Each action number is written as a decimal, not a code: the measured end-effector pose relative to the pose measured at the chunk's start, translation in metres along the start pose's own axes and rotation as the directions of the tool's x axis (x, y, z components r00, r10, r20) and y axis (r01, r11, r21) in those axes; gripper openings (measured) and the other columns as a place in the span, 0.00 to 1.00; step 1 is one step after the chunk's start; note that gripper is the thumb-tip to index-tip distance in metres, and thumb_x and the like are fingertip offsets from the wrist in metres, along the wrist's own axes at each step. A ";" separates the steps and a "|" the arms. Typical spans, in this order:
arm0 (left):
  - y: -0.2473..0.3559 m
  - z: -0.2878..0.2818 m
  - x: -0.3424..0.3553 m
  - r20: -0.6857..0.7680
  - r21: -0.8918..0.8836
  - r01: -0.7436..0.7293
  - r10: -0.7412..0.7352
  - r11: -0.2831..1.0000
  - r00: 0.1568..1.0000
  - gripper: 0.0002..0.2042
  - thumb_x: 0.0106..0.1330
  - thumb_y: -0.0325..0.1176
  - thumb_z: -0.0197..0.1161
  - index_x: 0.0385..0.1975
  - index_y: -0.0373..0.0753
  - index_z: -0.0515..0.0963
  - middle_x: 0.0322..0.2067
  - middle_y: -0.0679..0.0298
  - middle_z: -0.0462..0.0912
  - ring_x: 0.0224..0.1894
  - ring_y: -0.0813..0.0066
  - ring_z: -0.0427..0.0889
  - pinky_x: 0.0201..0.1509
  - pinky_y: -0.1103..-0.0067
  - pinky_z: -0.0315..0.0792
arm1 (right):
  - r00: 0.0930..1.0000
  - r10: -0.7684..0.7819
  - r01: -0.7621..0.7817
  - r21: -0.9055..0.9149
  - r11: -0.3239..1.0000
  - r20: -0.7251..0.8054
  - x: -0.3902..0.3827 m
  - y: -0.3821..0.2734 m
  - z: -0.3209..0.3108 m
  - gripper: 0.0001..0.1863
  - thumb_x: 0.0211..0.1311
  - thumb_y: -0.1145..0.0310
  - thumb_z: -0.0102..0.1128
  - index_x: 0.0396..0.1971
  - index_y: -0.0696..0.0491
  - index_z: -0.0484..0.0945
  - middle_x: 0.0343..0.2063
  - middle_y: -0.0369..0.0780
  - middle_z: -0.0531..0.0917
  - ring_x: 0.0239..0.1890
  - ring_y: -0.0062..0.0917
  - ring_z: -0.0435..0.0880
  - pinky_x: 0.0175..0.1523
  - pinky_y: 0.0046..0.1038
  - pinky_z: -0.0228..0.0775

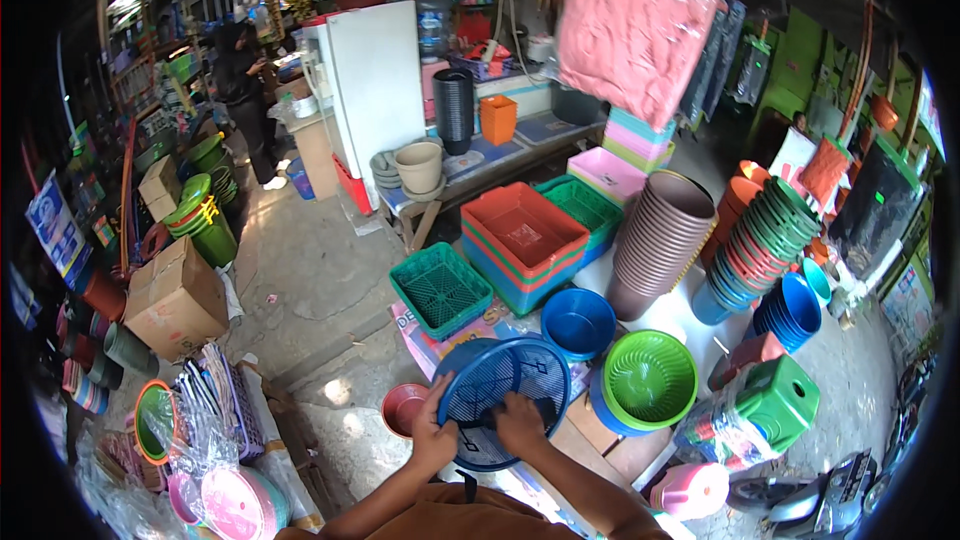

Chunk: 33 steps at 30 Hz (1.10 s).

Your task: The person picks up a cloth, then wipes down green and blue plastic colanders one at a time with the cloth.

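Observation:
A round blue mesh basket (497, 372) is tilted in front of me, its open side toward my body. My left hand (432, 432) grips the basket's left rim, with the fingers on the outside and the thumb inside. Inside the basket, my right hand (520, 426) is closed near the lower right wall. Something dark shows beside its fingers, too unclear to name. Just beyond the basket stand a blue basin (578, 324) and a green square basket stack (441, 290). A green ribbed basket (648, 380) lies to the right.
Stacked red, blue and green trays (525, 230) and tall brown pots (660, 240) stand ahead. A red pot (403, 410) is by my left arm. Leftward are a cardboard box (176, 300) and a person (243, 90). A motorcycle (830, 495) is at lower right.

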State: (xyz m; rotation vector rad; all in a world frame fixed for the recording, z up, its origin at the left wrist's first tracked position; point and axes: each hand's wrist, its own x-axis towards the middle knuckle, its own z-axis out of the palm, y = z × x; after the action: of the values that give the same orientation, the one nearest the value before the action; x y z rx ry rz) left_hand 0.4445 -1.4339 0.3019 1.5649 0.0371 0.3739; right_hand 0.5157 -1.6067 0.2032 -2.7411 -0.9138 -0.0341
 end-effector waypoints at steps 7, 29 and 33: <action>0.010 -0.017 -0.002 -0.090 0.067 -0.020 0.026 0.998 0.996 0.35 0.46 0.12 0.44 0.63 0.31 0.65 0.64 0.47 0.66 0.72 0.55 0.54 0.72 0.73 0.48 | 0.838 0.420 -0.058 0.709 0.703 -0.349 0.056 -0.047 -0.041 0.31 0.51 0.73 0.61 0.58 0.62 0.67 0.50 0.53 0.74 0.53 0.47 0.73 0.60 0.45 0.61; 0.028 -0.096 0.025 -0.275 -0.062 0.003 -0.020 0.998 0.961 0.39 0.45 0.11 0.42 0.66 0.32 0.60 0.66 0.46 0.61 0.73 0.60 0.51 0.72 0.76 0.45 | 0.983 0.050 0.104 0.765 0.636 -0.175 0.168 -0.138 0.006 0.30 0.68 0.62 0.51 0.65 0.60 0.60 0.69 0.54 0.55 0.73 0.46 0.47 0.73 0.48 0.35; 0.008 -0.119 0.034 -0.287 -0.202 0.013 -0.072 0.979 0.955 0.39 0.45 0.11 0.42 0.67 0.32 0.60 0.66 0.47 0.61 0.72 0.61 0.53 0.72 0.76 0.47 | 0.931 -0.356 0.289 0.767 0.572 -0.086 0.157 -0.149 0.010 0.29 0.68 0.63 0.53 0.66 0.57 0.60 0.68 0.54 0.56 0.74 0.43 0.44 0.74 0.46 0.35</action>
State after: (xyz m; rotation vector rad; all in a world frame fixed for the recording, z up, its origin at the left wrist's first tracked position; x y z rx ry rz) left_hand 0.4443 -1.3103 0.3145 1.2994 0.2570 0.5571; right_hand 0.5528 -1.3969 0.2435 -1.7521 -1.1118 0.3312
